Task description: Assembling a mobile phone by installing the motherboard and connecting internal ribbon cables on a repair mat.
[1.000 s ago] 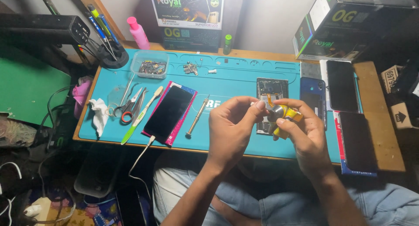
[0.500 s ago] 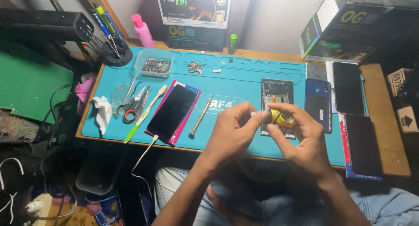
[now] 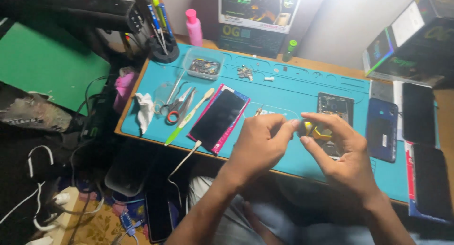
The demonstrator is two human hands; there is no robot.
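1. Nearest the camera I see the person's lap and both forearms reaching up to the front edge of the teal work mat (image 3: 283,91).
2. I note the left hand (image 3: 257,148) with fingers curled, thumb and forefinger pinched shut at the small yellow part (image 3: 316,130); whether they actually grip it I cannot tell.
3. I find the right hand (image 3: 338,153) closed on the same yellow part, fingers arched over it and thumb beneath. The part sits between the two hands, just above the mat, over the opened phone body (image 3: 335,108).
4. Left of the hands, I log a black phone with a pink edge (image 3: 218,118) lying face up, a white cable running from its lower end.
5. Further left lie a green-handled tool (image 3: 187,117), scissors (image 3: 176,108) and a white cloth (image 3: 143,111).
6. Right of the hands I record a blue phone back (image 3: 381,130), then dark phone screens (image 3: 418,113) at the mat's edge.
7. At the far side stand a clear parts tray (image 3: 203,65), loose screws (image 3: 245,73), a pink bottle (image 3: 194,27) and a pen holder (image 3: 161,48).
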